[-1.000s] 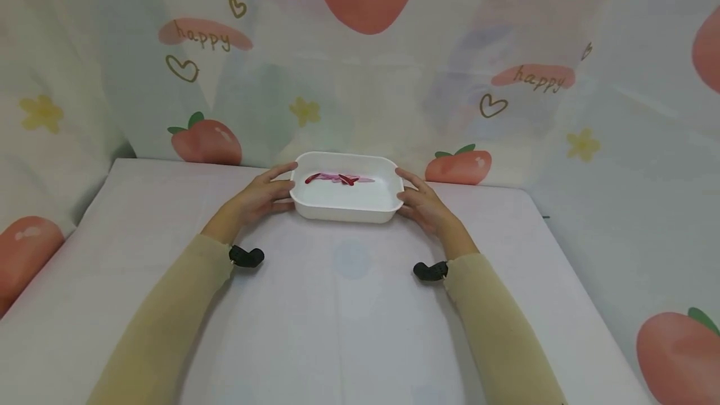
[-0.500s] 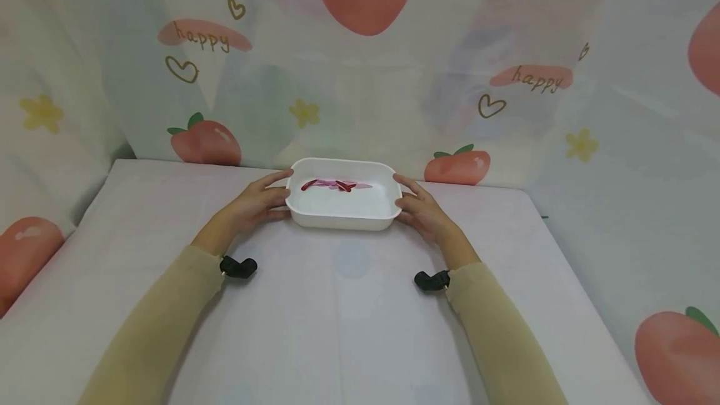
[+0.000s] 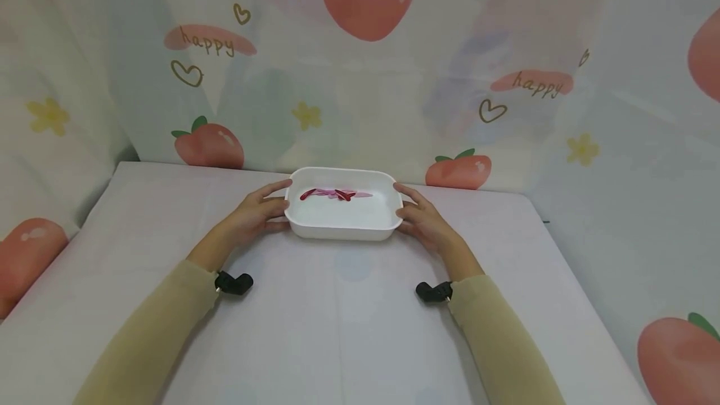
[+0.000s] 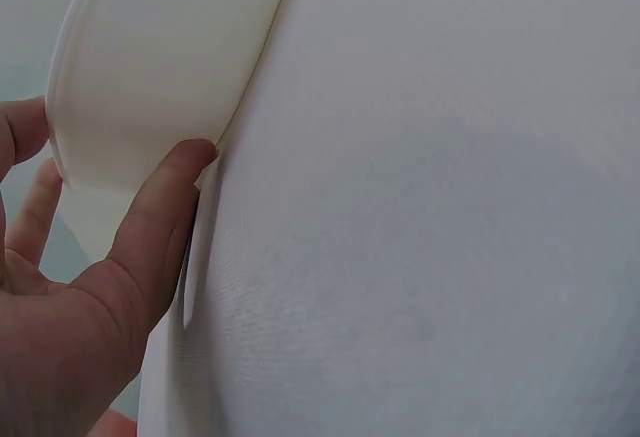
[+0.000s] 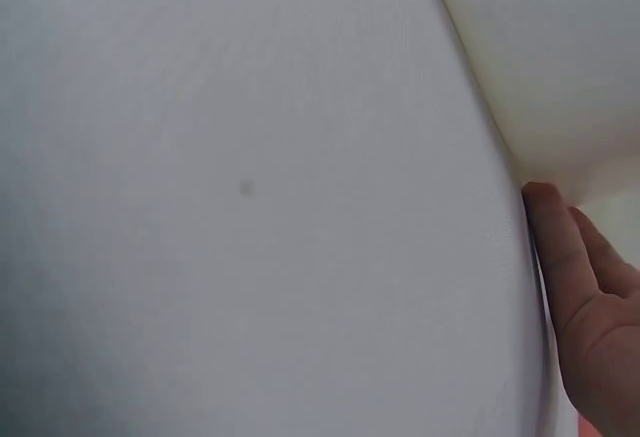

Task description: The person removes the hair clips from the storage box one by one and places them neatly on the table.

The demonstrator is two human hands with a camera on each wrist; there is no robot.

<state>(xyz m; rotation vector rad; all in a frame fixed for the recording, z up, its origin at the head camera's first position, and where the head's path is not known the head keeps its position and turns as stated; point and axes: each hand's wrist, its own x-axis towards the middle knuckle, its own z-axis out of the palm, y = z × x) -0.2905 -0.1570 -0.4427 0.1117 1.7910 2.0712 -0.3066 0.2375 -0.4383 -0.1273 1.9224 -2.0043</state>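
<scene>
At the far side of the worktop, before a fruit-printed backdrop, I find one principal item: a white dish, set lengthwise across the person's front, between both grips.

Change noted: the dish has come a short way towards the person. In my judgement the work in hand is a two-handed drawing-in, controlled so far. Whether the base bears on the cloth or is slightly raised, I cannot tell.

Sleeves and forearms have drawn back with it. The left grip holds the dish's left end, fingers spread, the thumb low near the base; the right grip holds the opposite end, fingertips at the rim. Neither has let go.

Against the frame of one second ago, the far rim covers less of the backdrop, and the black wrist devices are nearer the person. The red and pink slivers inside keep their arrangement; nothing has spilled that I can see.
</scene>
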